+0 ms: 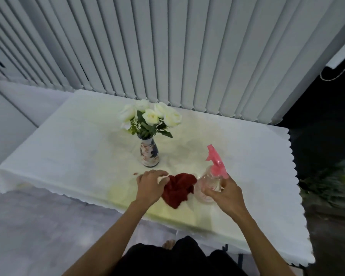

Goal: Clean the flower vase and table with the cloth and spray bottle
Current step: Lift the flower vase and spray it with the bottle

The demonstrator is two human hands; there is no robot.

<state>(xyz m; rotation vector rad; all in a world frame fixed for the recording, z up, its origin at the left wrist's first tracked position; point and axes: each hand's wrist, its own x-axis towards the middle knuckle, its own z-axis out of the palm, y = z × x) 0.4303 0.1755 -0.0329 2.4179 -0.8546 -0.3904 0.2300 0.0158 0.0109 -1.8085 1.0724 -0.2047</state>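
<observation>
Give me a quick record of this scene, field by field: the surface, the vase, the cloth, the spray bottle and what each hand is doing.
surface: table under a white cloth cover
vase: patterned vase, upright, holding white roses
cloth: red cloth, crumpled, near the front edge
spray bottle: clear spray bottle with pink trigger head
left hand: left hand resting on the cloth's edge
right hand: right hand, grip closed on the bottle

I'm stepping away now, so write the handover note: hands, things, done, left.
Left hand: on the left edge of the red cloth, fingers spread, grip unclear.
Right hand: closed round the spray bottle, which stands beside the cloth, pink trigger up.
Vase: upright with white flowers, just behind the cloth, untouched.
Table: white cover.
Done: nothing visibly.
Left: spray and wipe vase, then table.
</observation>
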